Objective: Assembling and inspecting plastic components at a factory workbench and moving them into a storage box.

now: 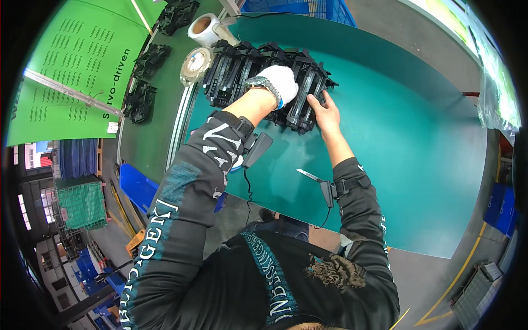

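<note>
A row of black plastic parts (234,71), long slotted frames side by side, lies on the green work table (407,143) near its far left. My left hand (279,83), in a white glove, is curled down among them. Its fingertips are hidden, so what it grips does not show. At the right end of the row, my bare right hand (328,114) has its thumb and fingers around the edge of the last black plastic part (303,107). That part lies tilted against its neighbours.
A clear tape roll (196,66) and a white roll (203,28) stand left of the row. A thin blade (309,175) lies near my right forearm. More black parts (141,102) sit on the dark green belt (148,137). Beyond the far edge is a blue crate (300,7).
</note>
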Available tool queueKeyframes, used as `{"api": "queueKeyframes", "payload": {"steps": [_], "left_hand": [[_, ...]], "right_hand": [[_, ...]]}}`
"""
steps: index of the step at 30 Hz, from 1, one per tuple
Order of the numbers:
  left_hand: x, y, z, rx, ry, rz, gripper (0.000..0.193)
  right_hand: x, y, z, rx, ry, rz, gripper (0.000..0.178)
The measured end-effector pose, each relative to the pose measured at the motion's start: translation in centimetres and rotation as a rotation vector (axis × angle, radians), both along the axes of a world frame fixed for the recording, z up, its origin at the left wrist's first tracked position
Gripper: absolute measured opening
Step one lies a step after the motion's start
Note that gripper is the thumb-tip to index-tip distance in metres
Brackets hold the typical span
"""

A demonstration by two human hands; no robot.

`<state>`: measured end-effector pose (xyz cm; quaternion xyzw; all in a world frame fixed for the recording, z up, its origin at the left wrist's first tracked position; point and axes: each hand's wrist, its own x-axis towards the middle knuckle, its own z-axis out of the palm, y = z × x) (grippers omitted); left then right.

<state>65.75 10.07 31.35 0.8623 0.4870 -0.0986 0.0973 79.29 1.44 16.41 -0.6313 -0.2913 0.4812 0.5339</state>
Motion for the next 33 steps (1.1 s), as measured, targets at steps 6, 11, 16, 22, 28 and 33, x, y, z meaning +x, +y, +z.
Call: {"api": "queueKeyframes", "payload": {"steps": [6, 11, 16, 22, 28, 33], "left_hand": [[0.9, 0.8, 0.3, -0.064, 0.010, 0.070, 0.039], [1.3, 1.6, -0.2, -0.090, 0.122, -0.028, 0.038], [1.8, 1.0, 1.1, -0.208, 0.072, 0.083, 0.036], [1.1, 1.4, 0.9, -0.180, 0.194, -0.010, 0.036], [0.9, 1.3, 1.1, -0.126, 0.174, -0.069, 0.039], [0.2, 1.5, 3.1, -0.174, 0.227, -0.067, 0.036]], "right_hand": [[0.0, 0.2, 1.0, -0.112, -0.099, -0.018, 0.093], [-0.2, 0.6, -0.3, -0.153, -0.184, -0.058, 0.082], [1.3, 1.8, -1.5, -0.173, -0.157, -0.003, 0.077], [-1.1, 1.3, 1.0, -0.110, -0.455, -0.079, 0.072], [-1.8, 1.9, 0.9, -0.061, -0.581, -0.106, 0.065], [-0.7, 2.6, 0.2, -0.036, -0.541, -0.041, 0.064]]}}
